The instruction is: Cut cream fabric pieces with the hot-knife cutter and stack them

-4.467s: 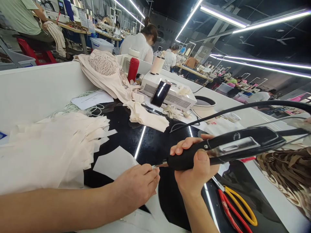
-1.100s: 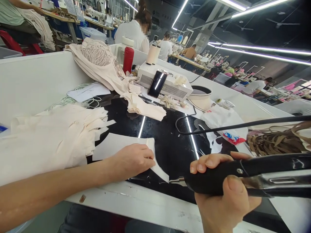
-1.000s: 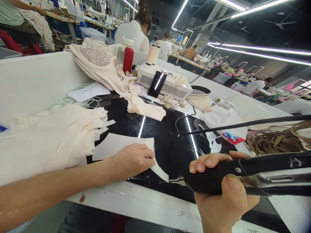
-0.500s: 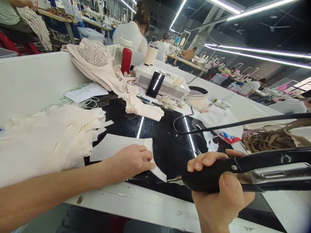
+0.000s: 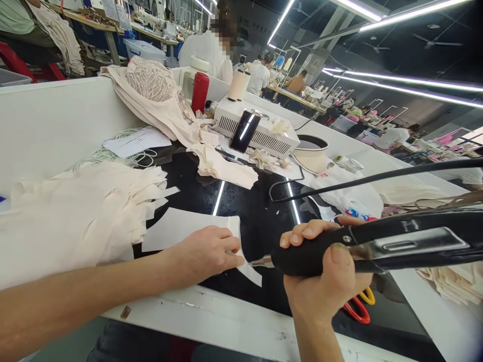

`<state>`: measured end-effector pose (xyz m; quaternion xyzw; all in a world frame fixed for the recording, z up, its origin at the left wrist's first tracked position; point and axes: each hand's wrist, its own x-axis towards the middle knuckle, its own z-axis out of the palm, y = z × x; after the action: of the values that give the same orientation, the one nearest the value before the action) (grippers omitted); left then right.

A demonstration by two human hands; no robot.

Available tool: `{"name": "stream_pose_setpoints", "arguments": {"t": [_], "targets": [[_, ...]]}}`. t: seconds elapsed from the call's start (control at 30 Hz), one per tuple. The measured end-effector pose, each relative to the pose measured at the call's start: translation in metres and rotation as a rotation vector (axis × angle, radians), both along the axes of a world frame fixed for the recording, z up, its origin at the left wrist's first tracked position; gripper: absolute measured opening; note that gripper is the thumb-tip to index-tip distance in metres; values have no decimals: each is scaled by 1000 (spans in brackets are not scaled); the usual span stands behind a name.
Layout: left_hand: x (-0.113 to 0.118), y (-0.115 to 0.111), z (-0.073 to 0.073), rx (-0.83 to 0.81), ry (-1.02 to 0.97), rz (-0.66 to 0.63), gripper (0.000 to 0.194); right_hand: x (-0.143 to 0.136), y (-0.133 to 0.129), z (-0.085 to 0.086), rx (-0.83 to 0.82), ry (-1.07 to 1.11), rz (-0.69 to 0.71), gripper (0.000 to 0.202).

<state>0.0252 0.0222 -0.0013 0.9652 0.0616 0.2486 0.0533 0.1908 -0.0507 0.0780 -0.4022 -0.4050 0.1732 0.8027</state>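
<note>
A white curved sheet [image 5: 177, 227] lies on the glossy black tabletop [image 5: 188, 188], with a narrow cream strip [image 5: 234, 230] along its right edge. My left hand [image 5: 211, 251] presses on that edge, fingers bent and closed together; what they pinch, if anything, is hidden. My right hand [image 5: 326, 266] is wrapped round a black handheld tool [image 5: 302, 256] with a metal lever. The tool's thin metal tip [image 5: 262, 261] points left, at the sheet's right edge just beyond my left fingertips.
Cream fabric pieces [image 5: 75, 216] pile up at the left. Behind stand a white vented box [image 5: 260, 128], a phone [image 5: 245, 131] and a red bottle [image 5: 199, 93]. A black cable [image 5: 396, 173] crosses the right. Scissors [image 5: 357, 309] lie below the tool.
My right hand and the tool have moved left and slightly up, bringing the tip higher along the sheet's edge. The scissors' handles have come into view. My left hand keeps its place on the sheet.
</note>
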Motion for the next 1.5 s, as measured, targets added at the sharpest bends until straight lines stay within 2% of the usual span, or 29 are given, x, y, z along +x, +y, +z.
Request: {"name": "stream_pose_setpoints", "arguments": {"t": [0.37,0.6,0.83,1.03,1.3,1.5], "targets": [[-1,0,1,15,13,6,24,-1,-2,1,-34,-7,-16,28],[-2,0,2,-4,9,-10,23,8,-10,2,-18,-6,-66,33],[-1,1,2,2,1,-12,25,6,-11,2,-36,-1,-45,32],[-3,0,6,-5,32,-10,26,2,-12,4,26,10,-6,36],[-2,0,8,-20,61,-6,26,-10,-10,-1,-14,5,36,32],[-2,-1,7,-16,57,3,25,-5,-14,1,-13,12,42,31]]}}
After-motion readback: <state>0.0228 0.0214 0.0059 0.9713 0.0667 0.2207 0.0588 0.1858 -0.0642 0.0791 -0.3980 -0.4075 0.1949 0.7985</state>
